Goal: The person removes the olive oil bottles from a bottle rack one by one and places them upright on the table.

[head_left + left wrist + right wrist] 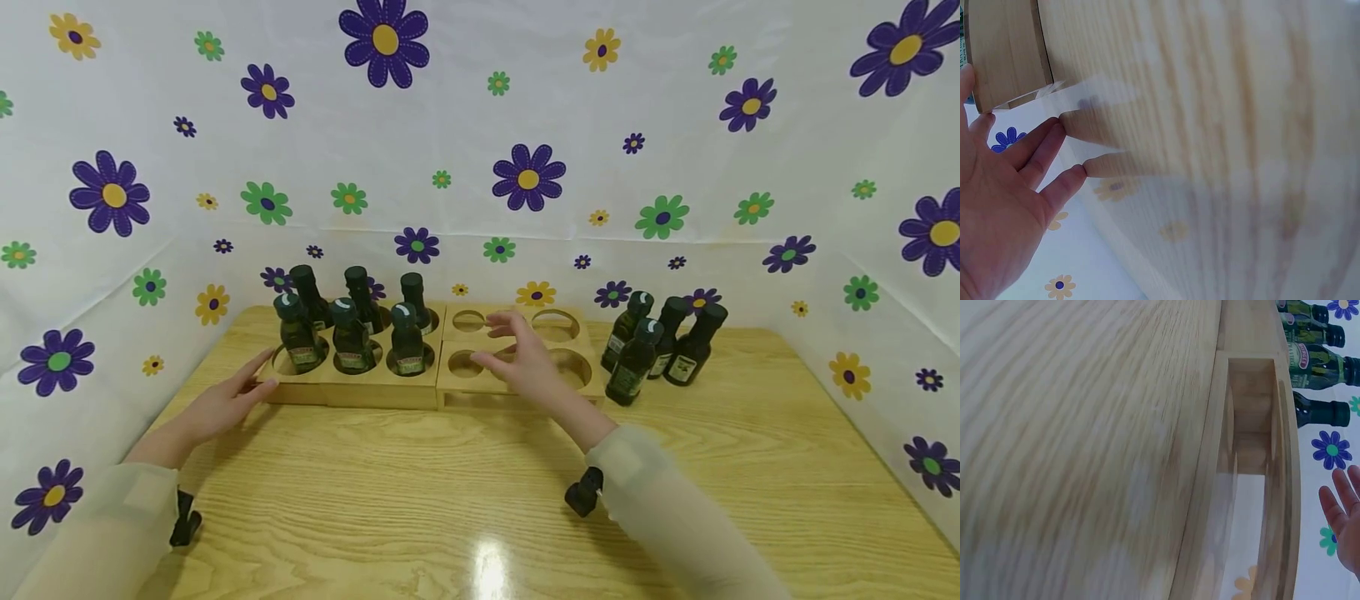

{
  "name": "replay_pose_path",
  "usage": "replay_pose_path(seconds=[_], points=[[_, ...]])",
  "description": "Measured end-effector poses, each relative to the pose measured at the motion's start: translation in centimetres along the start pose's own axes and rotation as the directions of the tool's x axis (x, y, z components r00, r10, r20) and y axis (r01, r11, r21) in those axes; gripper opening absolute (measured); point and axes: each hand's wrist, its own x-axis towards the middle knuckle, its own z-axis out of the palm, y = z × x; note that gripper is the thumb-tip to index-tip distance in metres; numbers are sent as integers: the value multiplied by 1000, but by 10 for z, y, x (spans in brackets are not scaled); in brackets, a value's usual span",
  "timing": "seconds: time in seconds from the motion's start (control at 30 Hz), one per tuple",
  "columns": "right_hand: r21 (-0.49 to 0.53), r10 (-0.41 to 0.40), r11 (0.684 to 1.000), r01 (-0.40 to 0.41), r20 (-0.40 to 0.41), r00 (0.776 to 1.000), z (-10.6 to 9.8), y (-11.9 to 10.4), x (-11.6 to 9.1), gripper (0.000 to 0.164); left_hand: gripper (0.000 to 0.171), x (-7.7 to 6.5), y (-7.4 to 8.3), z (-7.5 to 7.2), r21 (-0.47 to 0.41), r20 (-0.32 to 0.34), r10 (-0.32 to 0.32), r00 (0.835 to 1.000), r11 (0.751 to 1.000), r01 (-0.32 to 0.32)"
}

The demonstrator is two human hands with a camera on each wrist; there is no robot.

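My left hand (225,406) rests its fingers against the left end of a wooden bottle rack (378,396). In the left wrist view that hand's fingers (1044,147) are extended beside the rack's corner (1010,53). Several small dark green bottles (302,346) stand in this rack's round holes in two rows. My right hand (525,358) is held over a second wooden rack (517,386) joined on the right, its fingers spread and slightly bent, holding nothing. This second rack has round holes with no bottles in them.
Several dark bottles (633,367) stand grouped on the table just right of the second rack. Behind and at the sides hangs a white cloth (465,117) with printed flowers. The wooden table (420,483) extends in front of the racks.
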Motion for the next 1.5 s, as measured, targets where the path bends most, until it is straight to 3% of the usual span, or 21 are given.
replay_pose_path(seconds=[0.27,0.5,0.7,1.0,1.2,1.5], points=[[19,50,999,-51,65,997,24,1,14,61,74,0,0,1,-6,0,-1,1000,1000,1],[31,26,999,-28,70,997,38,2,20,65,74,0,-1,1,-7,-4,-2,1000,1000,2],[4,51,999,-52,99,994,51,-1,25,70,74,1,-1,0,-4,0,-2,1000,1000,2],[23,48,998,-51,132,990,74,-11,32,68,73,1,-2,1,2,4,-2,1000,1000,2],[60,90,993,-99,138,986,84,-13,34,69,73,1,-1,1,4,8,-2,1000,1000,2],[-42,85,996,-80,161,983,88,-15,37,68,73,-2,2,-1,-2,4,2,1000,1000,-2]])
